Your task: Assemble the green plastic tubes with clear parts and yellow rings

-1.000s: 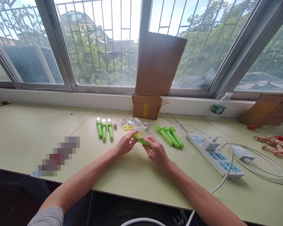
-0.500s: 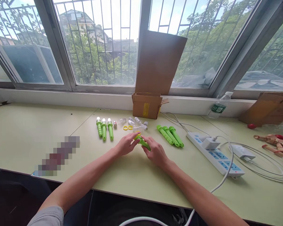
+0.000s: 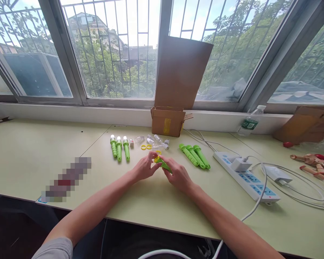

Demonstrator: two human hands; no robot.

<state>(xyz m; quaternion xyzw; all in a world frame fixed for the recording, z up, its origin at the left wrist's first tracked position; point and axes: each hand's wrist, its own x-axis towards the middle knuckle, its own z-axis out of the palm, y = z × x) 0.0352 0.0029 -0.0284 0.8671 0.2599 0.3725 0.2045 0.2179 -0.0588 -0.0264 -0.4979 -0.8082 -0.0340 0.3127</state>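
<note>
My right hand is closed around a green plastic handle, which slants over the table in front of me. At the handle's far left end is a yellow ring, pinched by the fingers of my left hand. My fingers partly cover both parts, so how far the ring sits over the handle is hidden. Beyond my hands lie two more yellow rings and several clear plastic pieces. To the left are three green handles with white tops; to the right, three plain green handles.
A small cardboard box stands by the window sill. At right are a white power strip with cables, a plastic bottle, and wooden pieces with red parts. A blurred-out item lies at left.
My left fingers have shifted slightly on the yellow ring, which now shows more openly at the handle's end. My right hand has barely moved.
</note>
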